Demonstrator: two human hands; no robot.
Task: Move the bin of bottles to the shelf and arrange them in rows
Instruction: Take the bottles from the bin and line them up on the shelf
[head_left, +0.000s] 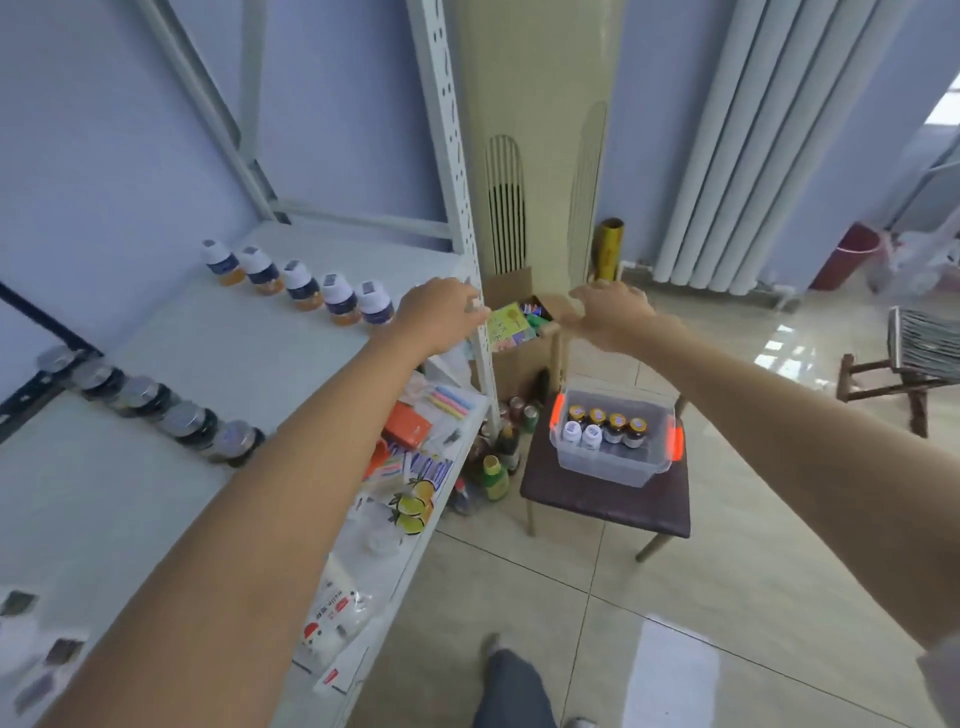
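A clear plastic bin (613, 467) with orange latches stands on a dark stool (608, 499) right of the shelf. Inside it stand several bottles (605, 428), some dark with gold caps, two white. On the white shelf (218, 364) a row of white-capped bottles (301, 286) runs along the back, and a row of dark silver-lidded jars (150, 402) sits nearer. My left hand (441, 314) hovers over the shelf's right edge beside the last white bottle, holding nothing. My right hand (610, 312) is stretched out in the air above and beyond the bin, fingers apart.
The lower shelf (415, 467) holds packets and stationery. Bottles and cans (498, 457) crowd the floor between the shelf post and stool. A cardboard box (519, 332) of items sits behind. A tall air conditioner (540, 156), radiator (753, 156) and wooden chair (904, 369) stand beyond.
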